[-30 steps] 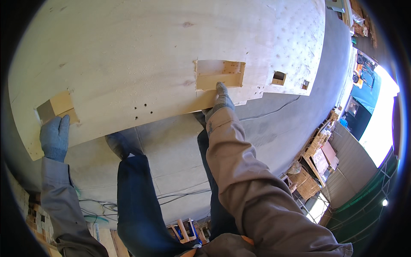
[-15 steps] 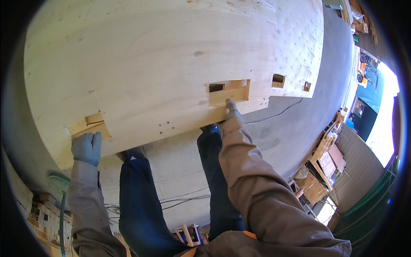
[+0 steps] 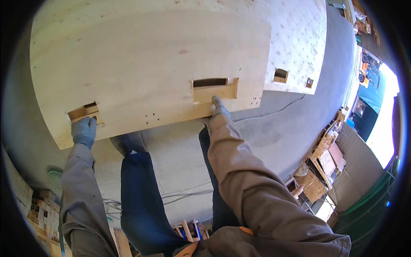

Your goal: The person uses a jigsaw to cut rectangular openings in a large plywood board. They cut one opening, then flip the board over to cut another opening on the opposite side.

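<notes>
A large pale plywood panel [image 3: 141, 60] spreads out before me, with a rectangular cutout near each end of its near side. In a grey glove, my left hand [image 3: 84, 131] is closed on the panel at the left cutout, its fingers curled over the wood. My right hand [image 3: 220, 107], also gloved, grips the near edge just below the wider right cutout. Its thumb lies on top, and its other fingers are hidden under the panel. Small dark holes dot the wood between the cutouts.
A second, spotted plywood sheet [image 3: 295, 47] with smaller cutouts lies to the right, partly beside the first. A cable [image 3: 274, 112] runs across the grey floor. Stacked wood [image 3: 314, 186] lies at the right, more wood pieces [image 3: 45, 214] at the lower left. A green round object [image 3: 55, 176] stands at left.
The panel has slid left and slightly away from me relative to the spotted sheet, and both my hands have moved with it. More dark opening shows in the cutouts.
</notes>
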Motion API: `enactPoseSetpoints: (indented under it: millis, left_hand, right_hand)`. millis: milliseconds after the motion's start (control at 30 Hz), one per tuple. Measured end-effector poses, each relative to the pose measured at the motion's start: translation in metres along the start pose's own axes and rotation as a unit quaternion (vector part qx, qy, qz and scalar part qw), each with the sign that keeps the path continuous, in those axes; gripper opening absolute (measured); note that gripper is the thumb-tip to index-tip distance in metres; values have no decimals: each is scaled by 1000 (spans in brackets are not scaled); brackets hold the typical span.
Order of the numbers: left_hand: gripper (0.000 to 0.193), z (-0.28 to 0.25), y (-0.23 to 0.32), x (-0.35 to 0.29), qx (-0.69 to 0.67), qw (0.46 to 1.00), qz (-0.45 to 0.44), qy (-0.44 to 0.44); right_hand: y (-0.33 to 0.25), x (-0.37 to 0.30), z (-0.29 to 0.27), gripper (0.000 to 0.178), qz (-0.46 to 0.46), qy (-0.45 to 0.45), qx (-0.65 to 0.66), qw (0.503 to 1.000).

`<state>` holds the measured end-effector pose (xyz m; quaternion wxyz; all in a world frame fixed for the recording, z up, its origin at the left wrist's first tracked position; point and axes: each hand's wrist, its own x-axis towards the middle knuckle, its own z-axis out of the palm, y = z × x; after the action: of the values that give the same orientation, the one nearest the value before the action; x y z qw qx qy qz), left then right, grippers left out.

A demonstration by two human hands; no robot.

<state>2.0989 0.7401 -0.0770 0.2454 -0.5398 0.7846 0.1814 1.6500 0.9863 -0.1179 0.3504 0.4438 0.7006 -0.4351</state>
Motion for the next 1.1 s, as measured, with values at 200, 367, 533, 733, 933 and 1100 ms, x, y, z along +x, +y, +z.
enactPoseSetpoints:
  millis: [200, 367, 533, 733, 933, 1100]
  left_hand:
    - [41, 4, 16, 1, 15, 999, 6, 40]
    - [37, 4, 20, -4, 4, 997, 10, 74]
    - [35, 48, 13, -22, 28, 998, -11, 63]
    - [41, 10, 55, -20, -23, 998, 1, 52]
    - [19, -19, 47, -38, -175, 977, 31, 120]
    - [20, -30, 18, -129, -277, 924, -19, 261]
  right_hand:
    - [-16, -12, 1, 65, 19, -2, -8, 1000]
    - [-12, -19, -3, 68, -11, -47, -36, 998]
    - [-15, 4, -26, 69, 69, -159, 11, 985]
    - [-31, -12, -31, 70, 72, -111, 31, 991]
    - [-43, -6, -31, 61, 135, -121, -16, 983]
    - [-30, -61, -51, 37, 155, -172, -133, 964]
